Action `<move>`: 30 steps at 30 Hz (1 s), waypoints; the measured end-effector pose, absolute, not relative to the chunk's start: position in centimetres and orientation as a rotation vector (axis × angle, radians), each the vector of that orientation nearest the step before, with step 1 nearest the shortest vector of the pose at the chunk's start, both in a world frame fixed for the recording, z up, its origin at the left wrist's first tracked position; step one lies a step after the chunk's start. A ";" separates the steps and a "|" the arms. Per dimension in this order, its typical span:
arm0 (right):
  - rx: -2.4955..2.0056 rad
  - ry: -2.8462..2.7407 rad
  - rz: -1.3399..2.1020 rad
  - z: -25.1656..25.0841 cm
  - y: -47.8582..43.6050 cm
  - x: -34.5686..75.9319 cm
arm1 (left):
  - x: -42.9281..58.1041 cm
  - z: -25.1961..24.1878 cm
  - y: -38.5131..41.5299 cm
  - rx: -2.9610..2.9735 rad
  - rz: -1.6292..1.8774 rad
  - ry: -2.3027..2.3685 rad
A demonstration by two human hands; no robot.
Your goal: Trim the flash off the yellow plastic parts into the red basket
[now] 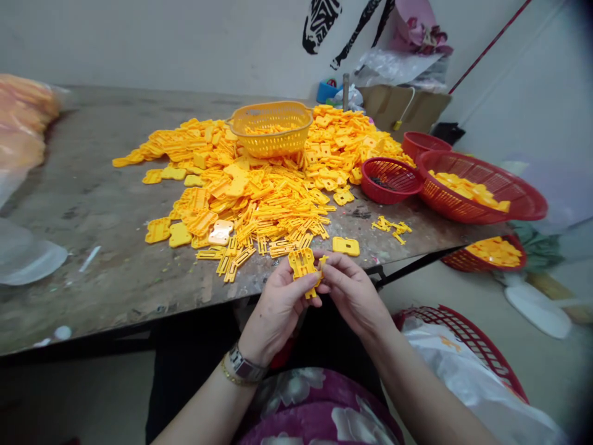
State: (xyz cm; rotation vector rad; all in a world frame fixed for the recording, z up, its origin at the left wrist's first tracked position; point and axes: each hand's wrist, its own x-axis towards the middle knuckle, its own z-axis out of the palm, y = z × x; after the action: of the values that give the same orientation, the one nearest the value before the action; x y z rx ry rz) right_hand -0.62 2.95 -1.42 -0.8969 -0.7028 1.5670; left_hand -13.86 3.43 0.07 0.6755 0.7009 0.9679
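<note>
Just off the table's front edge, my left hand (282, 300) is closed on a yellow plastic housing (302, 264), its ribbed inner side facing up. My right hand (348, 285) pinches a small yellow plastic piece (323, 263) against the housing's right side; the fingers partly cover where the two meet. A flat yellow cover (345, 246) lies on the table beyond my right hand. Small branched yellow pieces (391, 227) rest further right. Past my left hand spreads a pile of narrow slotted yellow strips (278, 210).
A yellow basket (271, 139) stands amid the heap. To the right are a small red basket (391, 179) with dark bits and a large red basket (482, 185) holding yellow parts. A red crate (467, 327) with white bags is below. A filled plastic bag (23, 123) sits left.
</note>
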 end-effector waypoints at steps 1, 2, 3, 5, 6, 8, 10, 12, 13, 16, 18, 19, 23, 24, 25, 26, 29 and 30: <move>-0.890 -0.710 1.571 -1.5 2.9 -0.7 | -14.0 0.0 3.4 0.674 0.963 0.706; -0.884 -0.719 1.573 -1.6 2.8 -0.7 | -14.1 0.0 3.4 0.673 0.958 0.713; -0.880 -0.730 1.572 -1.7 2.8 -0.7 | -14.1 0.0 3.3 0.673 0.955 0.722; -0.882 -0.759 1.563 -1.9 2.7 -0.8 | -14.3 0.0 3.2 0.673 0.957 0.741; -0.892 -0.778 1.554 -2.0 2.7 -0.8 | -14.3 0.0 3.2 0.672 0.961 0.752; -0.932 -0.827 1.526 -2.2 2.7 -0.8 | -14.4 0.0 3.1 0.673 0.976 0.768; -0.982 -0.889 1.498 -2.3 2.7 -0.7 | -14.5 -0.1 3.1 0.693 1.000 0.783; -1.011 -0.942 1.482 -2.3 2.7 -0.6 | -14.5 -0.2 3.1 0.751 1.031 0.815; -1.016 -0.960 1.481 -2.3 2.7 -0.5 | -14.5 -0.3 3.1 0.791 1.046 0.842; -1.017 -0.994 1.489 -2.3 2.8 -0.2 | -14.4 -0.4 3.0 0.918 1.080 0.942; -1.038 -1.016 1.480 -2.3 2.9 0.0 | -14.4 -0.5 2.9 0.991 1.099 0.992; -1.057 -1.029 1.471 -2.3 3.0 0.1 | -14.4 -0.6 2.9 1.025 1.108 1.012; -1.123 -1.082 1.429 -2.0 3.4 0.4 | -14.7 -1.0 2.6 1.139 1.155 1.097; -1.129 -1.098 1.426 -1.9 3.4 0.4 | -14.8 -1.2 2.5 1.171 1.164 1.117; -1.133 -1.113 1.426 -1.8 3.5 0.5 | -14.9 -1.3 2.4 1.206 1.170 1.134; -1.137 -1.125 1.431 -1.7 3.6 0.5 | -15.0 -1.4 2.4 1.238 1.170 1.146; -1.176 -1.141 1.442 -1.5 3.7 0.7 | -15.0 -1.5 2.4 1.251 1.136 1.129; -1.192 -1.142 1.442 -1.4 3.8 0.8 | -15.0 -1.4 2.4 1.216 1.114 1.106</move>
State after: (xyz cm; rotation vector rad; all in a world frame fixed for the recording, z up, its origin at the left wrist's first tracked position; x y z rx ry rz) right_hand 0.79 3.77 -1.43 -1.1916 -1.1423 1.4420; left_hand -14.96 2.38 -1.42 1.2165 1.1065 1.1140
